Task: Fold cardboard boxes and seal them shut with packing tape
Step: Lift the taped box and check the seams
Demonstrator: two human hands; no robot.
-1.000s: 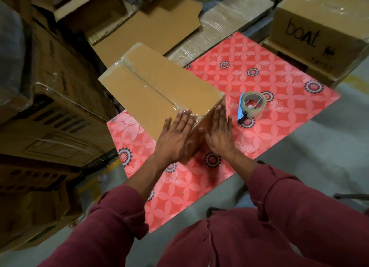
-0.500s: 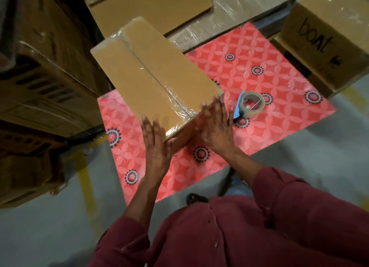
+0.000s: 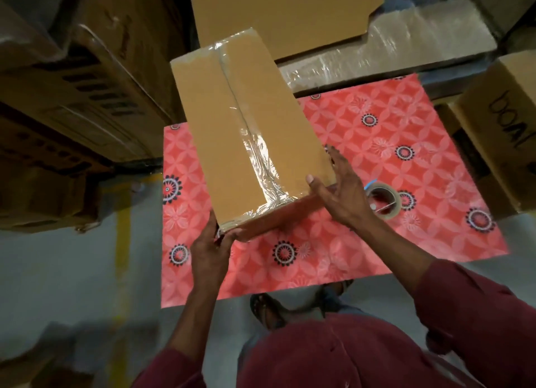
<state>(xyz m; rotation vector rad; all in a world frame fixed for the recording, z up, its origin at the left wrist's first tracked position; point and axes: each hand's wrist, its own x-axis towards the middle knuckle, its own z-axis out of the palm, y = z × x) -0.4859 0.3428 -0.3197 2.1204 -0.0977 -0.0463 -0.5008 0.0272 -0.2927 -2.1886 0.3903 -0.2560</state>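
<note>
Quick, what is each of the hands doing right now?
Left hand: grips the near corner of the taped box.
Right hand: open, fingers straight against the box.

Brown box point(image 3: 232, 144), red mat point(image 3: 377, 144) — dark rosettes, maroon sleeves point(image 3: 475, 309)

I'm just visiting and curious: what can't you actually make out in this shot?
- Head view: underside of the taped box, hidden by the box itself.
- Tape roll: partly behind the right hand.
- Left hand: fingertips under the box corner, grip unclear.
- Boat carton: cut by the right edge.
</note>
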